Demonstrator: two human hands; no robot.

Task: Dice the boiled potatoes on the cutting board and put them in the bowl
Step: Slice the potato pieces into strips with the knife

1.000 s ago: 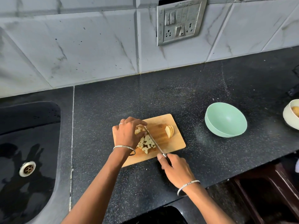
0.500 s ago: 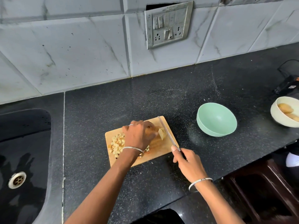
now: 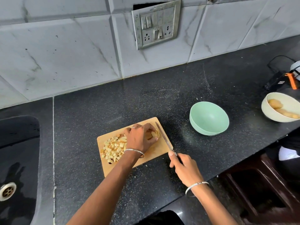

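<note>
Pinching the uncut potato piece steady on the cutting board with our left hand, we grip the knife in our right hand beside it, diced cubes heaped clear of the blade.

I'm looking at a kitchen, a household one by the look of it. A black speckled counter runs under white marbled tiles, with a sink and drain at the left. A socket plate sits in the wall. On the counter are a board of diced potato, a green bowl and a white bowl.
</note>
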